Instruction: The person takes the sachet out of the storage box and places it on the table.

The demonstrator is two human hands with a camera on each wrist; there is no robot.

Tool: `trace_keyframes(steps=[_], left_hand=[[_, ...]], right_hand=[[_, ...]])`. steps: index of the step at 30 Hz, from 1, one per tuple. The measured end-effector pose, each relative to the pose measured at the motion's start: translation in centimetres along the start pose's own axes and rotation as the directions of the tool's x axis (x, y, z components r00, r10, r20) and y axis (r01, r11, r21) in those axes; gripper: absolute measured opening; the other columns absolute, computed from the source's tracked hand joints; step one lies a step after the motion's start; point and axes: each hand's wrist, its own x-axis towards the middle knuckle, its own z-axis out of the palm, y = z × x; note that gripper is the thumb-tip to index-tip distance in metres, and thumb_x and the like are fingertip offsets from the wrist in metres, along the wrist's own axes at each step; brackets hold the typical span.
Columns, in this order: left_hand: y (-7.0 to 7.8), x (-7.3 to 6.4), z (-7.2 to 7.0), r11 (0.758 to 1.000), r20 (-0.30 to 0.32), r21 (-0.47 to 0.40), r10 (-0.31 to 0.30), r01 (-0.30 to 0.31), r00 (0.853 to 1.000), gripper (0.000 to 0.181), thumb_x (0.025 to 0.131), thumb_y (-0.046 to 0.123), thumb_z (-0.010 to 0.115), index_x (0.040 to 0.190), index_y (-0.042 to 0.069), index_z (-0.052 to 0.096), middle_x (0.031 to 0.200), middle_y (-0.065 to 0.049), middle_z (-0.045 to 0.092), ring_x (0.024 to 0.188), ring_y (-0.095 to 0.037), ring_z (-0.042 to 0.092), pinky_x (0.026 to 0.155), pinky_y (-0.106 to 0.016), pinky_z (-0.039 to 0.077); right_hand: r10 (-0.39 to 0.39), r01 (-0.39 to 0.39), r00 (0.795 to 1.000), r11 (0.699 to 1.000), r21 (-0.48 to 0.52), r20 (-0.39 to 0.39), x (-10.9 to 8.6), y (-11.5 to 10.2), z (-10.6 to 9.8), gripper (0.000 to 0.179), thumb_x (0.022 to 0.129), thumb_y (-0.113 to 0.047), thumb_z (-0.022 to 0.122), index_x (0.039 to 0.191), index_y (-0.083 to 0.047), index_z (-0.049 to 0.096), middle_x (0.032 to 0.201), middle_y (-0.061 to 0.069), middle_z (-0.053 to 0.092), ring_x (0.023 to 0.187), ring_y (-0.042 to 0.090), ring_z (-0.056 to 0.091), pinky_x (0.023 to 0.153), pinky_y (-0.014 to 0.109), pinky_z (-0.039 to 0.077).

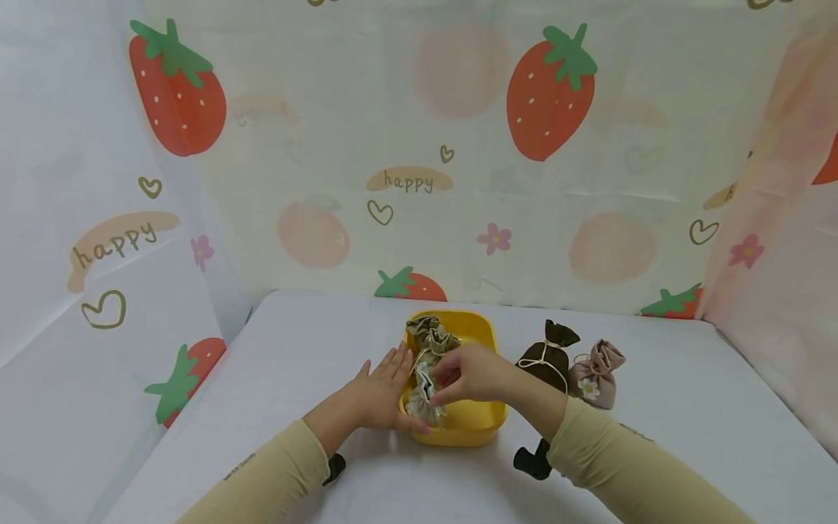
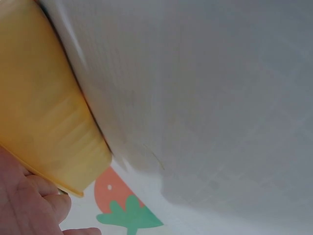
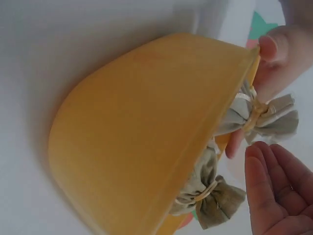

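A yellow plastic basin (image 1: 471,437) stands on the table with two drawstring pouches inside along its left side. The nearer one is a pale grey pouch (image 1: 420,407); behind it lies an olive-brown pouch (image 1: 428,335). My left hand (image 1: 380,393) rests on the basin's left rim, fingers spread and extended, thumb at the near corner. Over the basin is my right hand (image 1: 481,372), its fingers loosely bent. In the right wrist view its fingers (image 3: 279,181) are just off the tied neck of the grey pouch (image 3: 274,117), with nothing seen between them.
Right of the basin sit a dark brown pouch (image 1: 550,356) tied with cord and a pink pouch (image 1: 596,375) with a white flower. A black object (image 1: 533,462) lies partly under the right forearm, another black object (image 1: 335,468) by the left one. A strawberry-print sheet (image 1: 406,240) hangs behind.
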Motion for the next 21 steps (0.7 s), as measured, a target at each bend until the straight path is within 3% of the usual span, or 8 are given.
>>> trace_keyframes(steps=[21], left_hand=[[-0.14,0.2,0.05,1.0,0.007,0.0,-0.004,0.004,1.0,0.129,0.055,0.09,0.037,0.147,0.007,0.002,0.153,-0.009,-0.004,0.14,-0.026,0.0,0.105,-0.058,0.012]], right_hand=[[0.041,-0.042,0.999,0.999,-0.034,-0.008,0.48,0.17,1.0,0.031,0.071,-0.024,0.079,0.096,-0.009,0.07,0.081,-0.002,0.068,0.073,0.007,0.059,0.069,0.022,0.05]])
